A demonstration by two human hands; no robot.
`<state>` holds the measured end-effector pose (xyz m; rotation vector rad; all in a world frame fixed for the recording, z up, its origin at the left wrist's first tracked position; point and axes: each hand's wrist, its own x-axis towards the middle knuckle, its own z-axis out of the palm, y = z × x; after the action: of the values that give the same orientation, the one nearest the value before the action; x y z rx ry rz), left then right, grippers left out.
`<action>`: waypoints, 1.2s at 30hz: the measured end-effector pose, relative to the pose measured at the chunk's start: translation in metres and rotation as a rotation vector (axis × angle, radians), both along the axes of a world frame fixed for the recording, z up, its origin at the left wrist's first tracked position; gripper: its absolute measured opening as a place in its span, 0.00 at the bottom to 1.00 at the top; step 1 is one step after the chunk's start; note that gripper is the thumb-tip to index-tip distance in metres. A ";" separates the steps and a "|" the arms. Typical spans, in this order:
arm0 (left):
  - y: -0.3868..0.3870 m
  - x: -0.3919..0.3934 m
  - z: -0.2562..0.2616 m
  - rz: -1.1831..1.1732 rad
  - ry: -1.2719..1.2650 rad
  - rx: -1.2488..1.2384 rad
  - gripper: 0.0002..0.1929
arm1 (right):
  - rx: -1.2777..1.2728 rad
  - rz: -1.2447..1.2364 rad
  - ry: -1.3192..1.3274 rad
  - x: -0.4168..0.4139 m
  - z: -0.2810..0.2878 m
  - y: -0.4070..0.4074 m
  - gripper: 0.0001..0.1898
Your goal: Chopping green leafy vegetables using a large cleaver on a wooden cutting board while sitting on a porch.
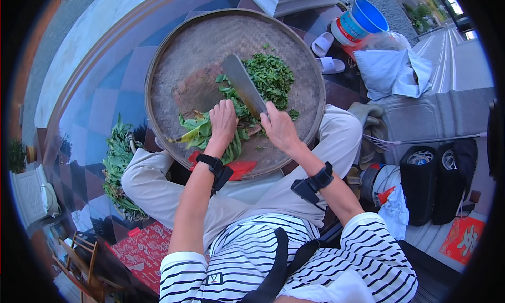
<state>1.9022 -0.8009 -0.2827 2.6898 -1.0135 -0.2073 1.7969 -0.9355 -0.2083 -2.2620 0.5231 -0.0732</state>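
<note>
A wide round woven bamboo tray (181, 42) lies before me, with a wooden cutting board (197, 86) on it. My left hand (224, 119) presses a bunch of leafy greens (197, 127) against the board, fingers curled over the stems. In my right hand (279, 127) is the handle of a broad cleaver (244, 84), its blade slanting up and left just beyond my left fingers. Chopped greens (272, 80) are heaped on the tray to the right of the blade. A red plastic piece (241, 169) lies at the tray's near rim.
More leafy greens (118, 165) lie in a pile on the tiled floor by my left knee. Beyond the tray at right are white slippers (323, 44), a blue basin (369, 15) on a bucket and a white sack (382, 72). A red patterned mat (146, 251) lies at lower left.
</note>
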 end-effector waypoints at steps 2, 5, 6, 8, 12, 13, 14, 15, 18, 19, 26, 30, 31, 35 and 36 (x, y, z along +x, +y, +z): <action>-0.001 -0.003 -0.007 0.027 -0.039 -0.041 0.22 | 0.000 0.017 0.032 -0.012 0.005 0.002 0.09; 0.004 -0.004 -0.008 0.054 0.010 -0.055 0.27 | 0.005 0.057 0.072 -0.023 0.003 0.012 0.09; 0.005 -0.003 -0.005 0.056 0.073 -0.060 0.31 | -0.011 0.065 0.143 -0.024 0.001 0.015 0.09; 0.007 -0.003 0.004 0.099 0.112 -0.188 0.34 | -0.028 0.072 0.214 -0.026 -0.004 0.018 0.10; 0.021 -0.012 0.021 0.083 -0.111 -0.347 0.32 | -0.034 0.099 0.226 -0.021 -0.003 0.017 0.10; 0.022 -0.013 0.021 0.083 -0.068 -0.326 0.32 | -0.042 0.100 0.253 -0.019 -0.001 0.016 0.10; 0.024 -0.013 0.019 0.073 -0.003 -0.342 0.28 | -0.033 0.110 0.252 -0.016 0.001 0.016 0.10; 0.026 -0.013 0.016 0.081 0.105 -0.332 0.23 | -0.052 0.132 0.265 -0.014 0.002 0.015 0.10; 0.026 -0.013 0.002 0.112 0.043 -0.433 0.16 | -0.101 0.188 0.314 -0.004 0.002 0.015 0.10; 0.027 -0.012 -0.002 0.105 0.049 -0.433 0.16 | -0.148 0.210 0.323 0.000 0.000 0.016 0.09; 0.025 -0.009 -0.008 0.119 0.010 -0.430 0.12 | -0.304 0.248 0.193 0.055 -0.039 0.035 0.08; 0.026 -0.010 -0.007 0.111 0.000 -0.459 0.12 | -0.219 0.195 0.122 0.075 -0.042 0.027 0.09; 0.027 -0.011 -0.007 0.117 0.033 -0.465 0.12 | -0.191 0.151 0.187 0.073 -0.039 0.024 0.09; 0.029 -0.013 -0.011 0.127 0.009 -0.513 0.12 | -0.138 0.080 0.114 0.046 -0.013 0.011 0.08; 0.029 -0.013 -0.011 0.130 0.016 -0.514 0.12 | -0.103 0.101 0.134 0.038 -0.004 0.006 0.08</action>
<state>1.8895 -0.7723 -0.2937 2.2658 -0.7555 0.0530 1.8344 -0.9292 -0.2125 -2.4018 0.4835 0.1061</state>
